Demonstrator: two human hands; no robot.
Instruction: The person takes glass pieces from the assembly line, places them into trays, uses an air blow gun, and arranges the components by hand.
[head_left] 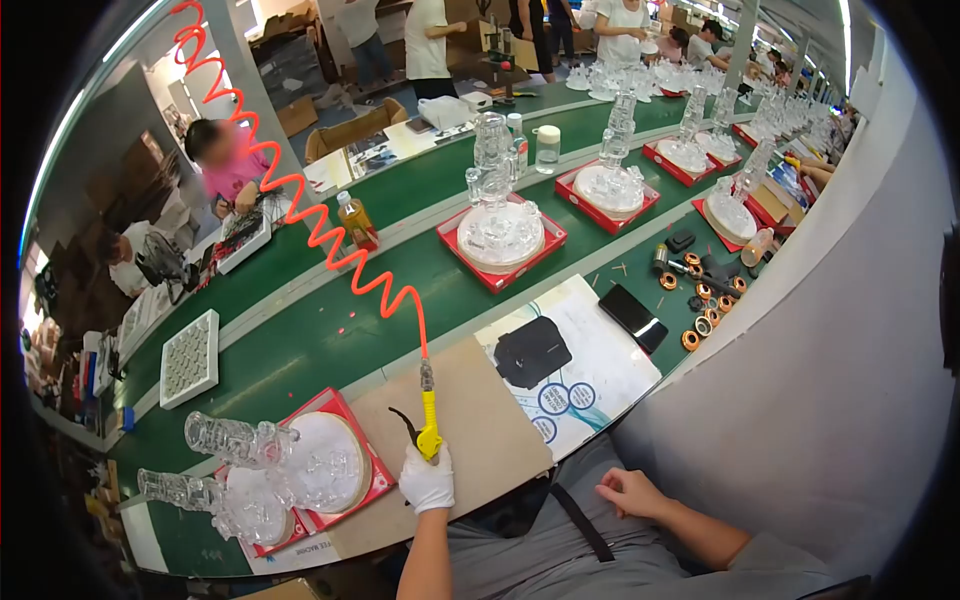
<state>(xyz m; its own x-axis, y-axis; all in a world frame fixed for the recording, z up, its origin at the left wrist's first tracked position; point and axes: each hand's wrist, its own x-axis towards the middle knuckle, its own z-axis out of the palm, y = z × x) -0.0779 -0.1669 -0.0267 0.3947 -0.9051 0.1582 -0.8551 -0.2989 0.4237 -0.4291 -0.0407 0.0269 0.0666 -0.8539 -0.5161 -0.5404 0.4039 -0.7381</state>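
Note:
My left hand (pixel 428 480), in a white glove, grips a yellow air blow gun (pixel 429 438) with a black lever. The gun points up, joined by a metal fitting to an orange coiled hose (pixel 350 262). Beneath it lies a brown board (pixel 478 410). My right hand (pixel 632 493), bare, rests over my lap with its fingers curled in; I see nothing in it. Left of my gloved hand, clear plastic assemblies with round bases (pixel 325 462) lie tilted on red trays (pixel 378 482).
More clear assemblies on red trays (pixel 555 240) line the green conveyor (pixel 400 345). A phone (pixel 633 318), a black flat pouch (pixel 533 352) and copper-coloured rings (pixel 690 340) lie at right. A white tray of small parts (pixel 190 358) and a drink bottle (pixel 357 222) stand left. People work beyond.

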